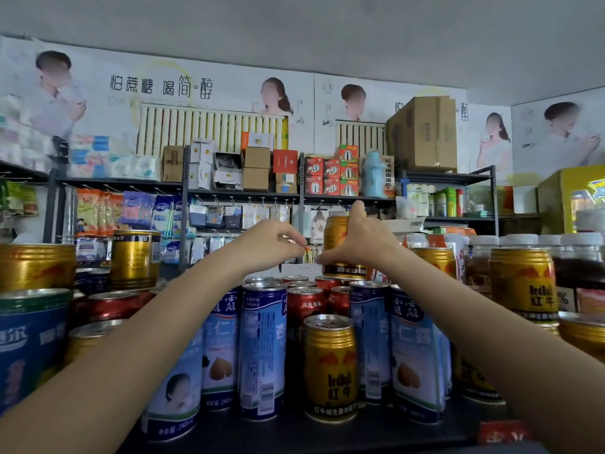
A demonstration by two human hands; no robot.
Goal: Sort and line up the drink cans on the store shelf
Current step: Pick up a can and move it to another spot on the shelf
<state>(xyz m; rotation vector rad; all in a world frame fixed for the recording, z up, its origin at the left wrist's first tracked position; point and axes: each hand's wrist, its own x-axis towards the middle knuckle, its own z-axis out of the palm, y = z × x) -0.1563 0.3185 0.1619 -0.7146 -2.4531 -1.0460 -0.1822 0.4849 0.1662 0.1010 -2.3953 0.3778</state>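
Note:
My right hand (360,242) grips a gold Red Bull can (334,235), held above the red cans (306,301) at the back of the shelf. My left hand (271,245) hovers just left of it, fingers loosely curled and holding nothing. Below stand tall blue-and-white almond drink cans (262,352), with one more gold Red Bull can (330,368) upright at the front middle. Further gold cans stand at the right (523,283) and on the left stack (134,257).
A large blue can (29,342) sits at the near left. Dark jars with white lids (576,257) line the right. The black shelf surface (327,434) runs along the front. Behind are racks with boxes, packets and hanging goods.

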